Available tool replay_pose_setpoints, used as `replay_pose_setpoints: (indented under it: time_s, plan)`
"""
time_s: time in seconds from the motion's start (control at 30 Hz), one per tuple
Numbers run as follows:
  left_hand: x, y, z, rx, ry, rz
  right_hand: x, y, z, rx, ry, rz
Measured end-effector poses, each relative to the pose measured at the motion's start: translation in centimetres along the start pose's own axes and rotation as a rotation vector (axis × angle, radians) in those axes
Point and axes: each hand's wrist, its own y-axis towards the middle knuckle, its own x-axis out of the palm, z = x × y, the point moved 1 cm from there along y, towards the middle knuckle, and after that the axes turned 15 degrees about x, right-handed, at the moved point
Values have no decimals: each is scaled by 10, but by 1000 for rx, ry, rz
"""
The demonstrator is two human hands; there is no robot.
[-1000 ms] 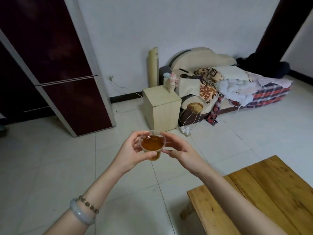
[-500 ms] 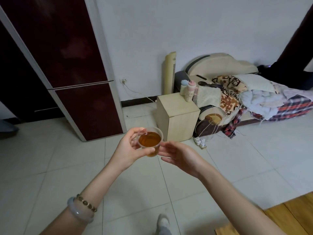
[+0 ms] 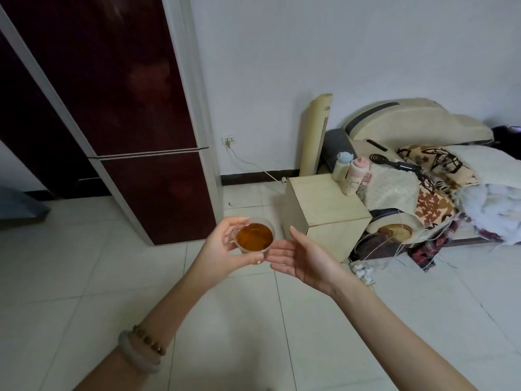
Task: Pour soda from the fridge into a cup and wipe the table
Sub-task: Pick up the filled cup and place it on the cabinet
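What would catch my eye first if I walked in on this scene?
First, the cup of amber drink at the centre, gripped by the left hand, with the right hand open just beside it. Behind on the left stands a tall dark-red fridge with its doors closed. To the right, a heap of blankets is piled low next to a pale wooden box.

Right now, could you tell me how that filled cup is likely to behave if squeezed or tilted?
The cup looks like thin clear plastic, so it would probably flex under a firm squeeze. Its amber liquid sits near the rim, so a small tilt would likely spill. The left hand holds it by the side alone, so it is probably light.
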Motion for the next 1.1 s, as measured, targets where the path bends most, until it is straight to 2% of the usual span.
replay_pose_setpoints:
  time_s: [0.37, 0.8, 1.1]
  plan:
    - [-39, 137, -61, -5, 51, -63, -14, 105, -109, 22, -3, -4]
    - [-117, 353, -145, 101, 85, -329, -1, 243, -257, -43, 220, 116]
    - [-104, 467, -192, 100, 2, -479, -27, 283, -319, -112, 305, 248]
